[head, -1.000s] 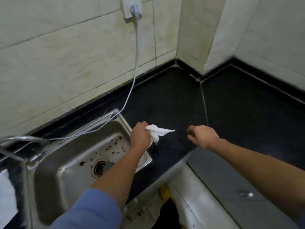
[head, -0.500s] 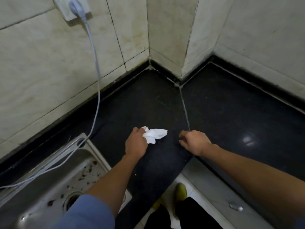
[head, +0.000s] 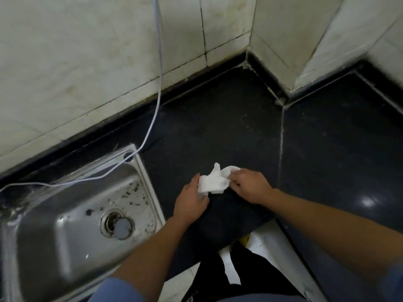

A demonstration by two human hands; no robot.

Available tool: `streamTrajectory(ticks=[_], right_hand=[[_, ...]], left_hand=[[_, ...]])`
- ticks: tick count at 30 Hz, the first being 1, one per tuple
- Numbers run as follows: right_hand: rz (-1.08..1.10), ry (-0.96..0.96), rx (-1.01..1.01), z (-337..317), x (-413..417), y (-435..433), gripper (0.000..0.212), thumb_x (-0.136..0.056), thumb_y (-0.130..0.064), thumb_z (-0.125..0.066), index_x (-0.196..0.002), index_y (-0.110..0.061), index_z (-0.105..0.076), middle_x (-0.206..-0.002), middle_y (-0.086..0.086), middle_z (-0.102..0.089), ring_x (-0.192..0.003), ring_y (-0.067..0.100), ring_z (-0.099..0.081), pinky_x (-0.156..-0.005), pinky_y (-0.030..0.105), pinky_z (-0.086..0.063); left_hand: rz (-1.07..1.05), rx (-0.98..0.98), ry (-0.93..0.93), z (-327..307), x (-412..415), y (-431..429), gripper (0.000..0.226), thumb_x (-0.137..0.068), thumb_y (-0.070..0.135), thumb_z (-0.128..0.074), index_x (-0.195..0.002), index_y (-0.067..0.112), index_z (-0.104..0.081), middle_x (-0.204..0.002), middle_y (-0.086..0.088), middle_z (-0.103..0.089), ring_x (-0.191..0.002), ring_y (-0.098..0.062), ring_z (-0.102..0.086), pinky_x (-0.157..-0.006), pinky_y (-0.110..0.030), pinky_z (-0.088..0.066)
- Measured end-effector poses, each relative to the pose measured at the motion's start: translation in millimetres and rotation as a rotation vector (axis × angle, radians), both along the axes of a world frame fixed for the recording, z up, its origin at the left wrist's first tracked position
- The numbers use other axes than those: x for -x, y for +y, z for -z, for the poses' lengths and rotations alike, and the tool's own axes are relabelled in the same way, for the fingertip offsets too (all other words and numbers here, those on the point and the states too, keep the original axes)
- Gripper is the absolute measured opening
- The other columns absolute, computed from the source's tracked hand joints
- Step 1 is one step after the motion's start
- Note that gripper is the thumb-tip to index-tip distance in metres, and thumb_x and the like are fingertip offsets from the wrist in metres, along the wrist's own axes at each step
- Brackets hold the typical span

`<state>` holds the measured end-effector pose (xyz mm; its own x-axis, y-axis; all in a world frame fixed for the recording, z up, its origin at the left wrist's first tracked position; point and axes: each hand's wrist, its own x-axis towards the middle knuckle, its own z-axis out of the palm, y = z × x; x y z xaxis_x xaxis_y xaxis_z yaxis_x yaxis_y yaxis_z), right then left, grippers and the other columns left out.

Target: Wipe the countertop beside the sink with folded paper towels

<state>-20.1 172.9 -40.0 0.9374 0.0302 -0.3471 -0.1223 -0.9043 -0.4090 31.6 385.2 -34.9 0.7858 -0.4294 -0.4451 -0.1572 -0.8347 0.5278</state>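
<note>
While L hand [head: 192,199] & R hand [head: 250,186] each pinch an end of the towel [head: 212,184] | towel over table [head: 218,127], rt of sink [head: 54,247] | tip: fold flat to a firm pad, edges in, before wiping.

Dim, greenish indoor light. A bright glare spot sat on the dark tabletop [head: 340,162] at right centre. Overall soft, slightly blurred; wide-angle bending showed at the frame edges, corners murky.
</note>
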Motion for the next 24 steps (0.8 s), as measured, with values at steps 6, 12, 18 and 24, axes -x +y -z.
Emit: streamTrajectory(ticks=[6, 12, 18, 24], right_hand=[[0.694, -0.116, -0.301, -9, -27, -42, 0.017, -0.092, -0.020, -0.055, -0.099, -0.015, -0.069, -0.092, 0.005, -0.069, -0.087, 0.023, -0.063, -0.076, 0.031, -0.047], [0.610, 0.290, -0.029, 3, -7, -74, 0.021, -0.090, -0.026, -0.051, -0.099, -0.021, -0.069, -0.103, 0.010, -0.070, -0.093, 0.031, -0.064, -0.076, 0.034, -0.051], [0.520, 0.174, -0.045, -15, -24, -58, 0.050, -0.083, -0.061, -0.057, -0.119, -0.027, -0.059, -0.106, -0.002, -0.067, -0.100, 0.023, -0.063, -0.082, 0.035, -0.048], [0.380, 0.395, -0.154, 0, -47, -31, 0.012, -0.077, -0.032, -0.069, -0.087, -0.024, -0.071, -0.093, -0.004, -0.070, -0.089, 0.018, -0.064, -0.077, 0.033, -0.052]], left_hand=[[0.079, -0.071, -0.125, 11, 2, -6, 0.061, -0.085, 0.028, -0.061, -0.140, 0.015, -0.038, -0.132, -0.005, -0.045, -0.124, -0.023, -0.040, -0.099, -0.035, -0.042], [0.166, -0.101, -0.194, 18, 1, -3, 0.024, -0.087, 0.016, -0.058, -0.109, 0.008, -0.062, -0.112, -0.008, -0.048, -0.108, -0.024, -0.045, -0.083, -0.038, -0.048], [0.240, -0.056, -0.254, 17, -12, 2, 0.012, -0.081, 0.004, -0.056, -0.089, 0.006, -0.063, -0.099, -0.009, -0.055, -0.094, -0.025, -0.049, -0.072, -0.041, -0.049], [-0.197, 0.124, -0.097, -8, -41, 10, 0.011, -0.077, 0.008, -0.065, -0.076, 0.017, -0.059, -0.070, 0.000, -0.058, -0.063, -0.011, -0.055, -0.057, -0.021, -0.042]])
